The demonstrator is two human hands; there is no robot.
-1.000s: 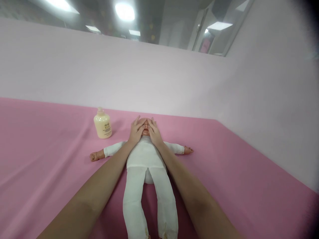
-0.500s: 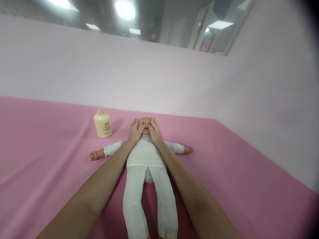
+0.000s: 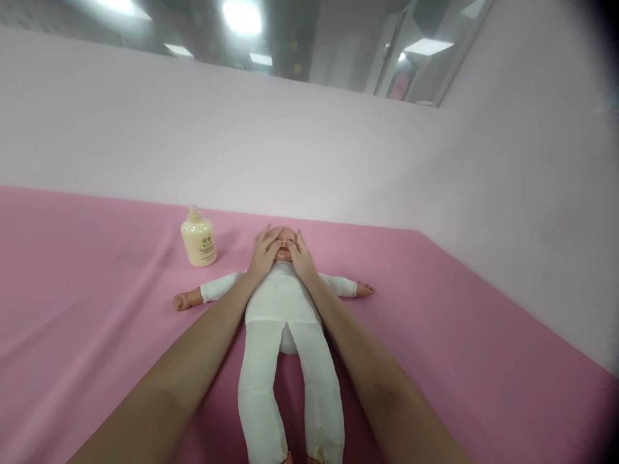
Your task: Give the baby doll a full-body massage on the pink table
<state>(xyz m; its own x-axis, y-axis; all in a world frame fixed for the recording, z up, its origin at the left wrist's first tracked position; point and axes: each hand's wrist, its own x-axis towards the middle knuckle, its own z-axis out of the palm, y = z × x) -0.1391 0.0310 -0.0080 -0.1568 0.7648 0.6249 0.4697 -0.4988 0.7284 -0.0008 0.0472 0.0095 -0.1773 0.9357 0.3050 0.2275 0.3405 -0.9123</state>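
Cupping the cloth-bodied doll's (image 3: 283, 303) smooth round head, left hand (image 3: 262, 256) and right hand (image 3: 300, 256) lie flat, fingers spread.

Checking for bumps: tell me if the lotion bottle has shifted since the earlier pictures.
No. The lotion bottle stands at the same spot left of the doll's head.

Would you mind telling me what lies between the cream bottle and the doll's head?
In the head view, only the left hand, resting on the doll's head, and a bare strip of pink sheet lie beside the cream bottle.
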